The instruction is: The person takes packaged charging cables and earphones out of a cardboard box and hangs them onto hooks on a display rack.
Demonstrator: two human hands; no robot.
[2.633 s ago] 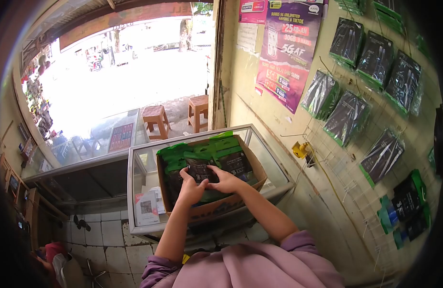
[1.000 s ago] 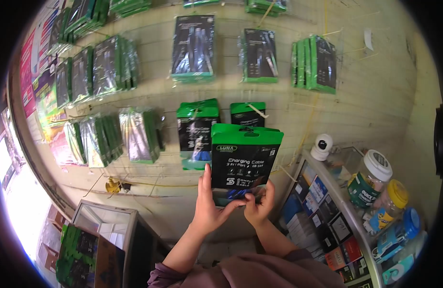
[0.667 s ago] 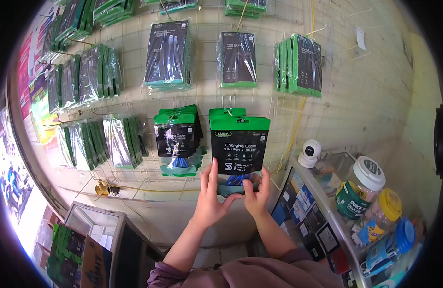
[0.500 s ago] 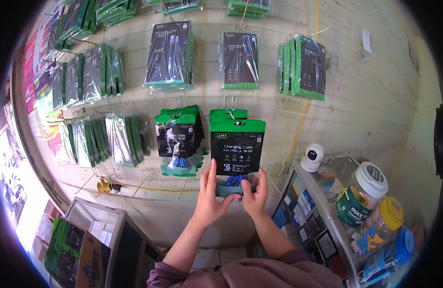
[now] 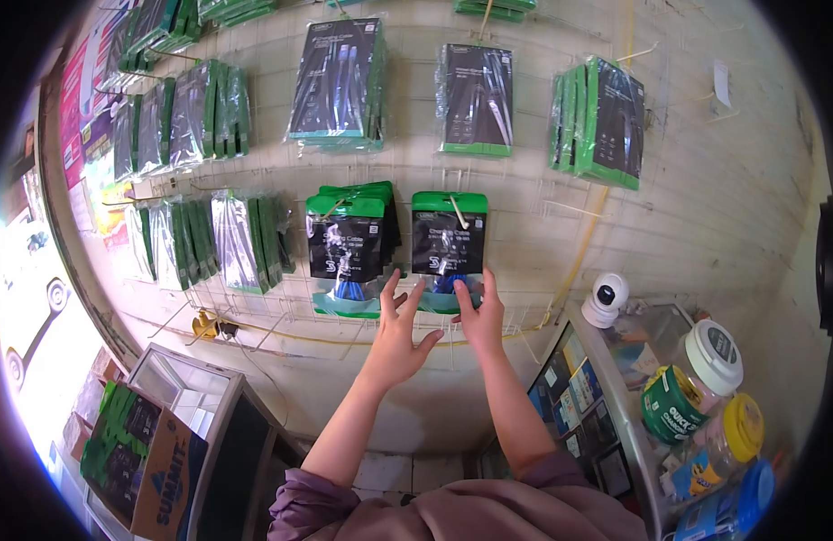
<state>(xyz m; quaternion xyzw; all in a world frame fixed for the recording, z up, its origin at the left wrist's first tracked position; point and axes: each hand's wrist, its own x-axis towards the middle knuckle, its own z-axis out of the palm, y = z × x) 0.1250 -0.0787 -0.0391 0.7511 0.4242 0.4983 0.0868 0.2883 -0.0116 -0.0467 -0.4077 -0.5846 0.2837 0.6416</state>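
A black and green charging cable pouch (image 5: 448, 236) hangs on a wall hook at the centre, blue cable showing through its lower window. My right hand (image 5: 478, 316) is at the pouch's lower right edge, thumb and forefinger apart. Just below its lower left side is my left hand (image 5: 398, 338), fingers spread and holding nothing. To the left, a stack of similar pouches (image 5: 349, 248) hangs from another hook. Whether my fingertips touch the plastic is hard to tell.
Packaged cables (image 5: 340, 86) hang in rows above and to the left. A cardboard box (image 5: 168, 478) of pouches sits on a glass case at lower left. At right, a glass cabinet (image 5: 615, 397) bears a white camera (image 5: 606, 299) and lidded jars (image 5: 714, 356).
The pouch that was between my hands now hangs on the hook, farther from me. Both hands have let go and opened, and the view has shifted slightly.
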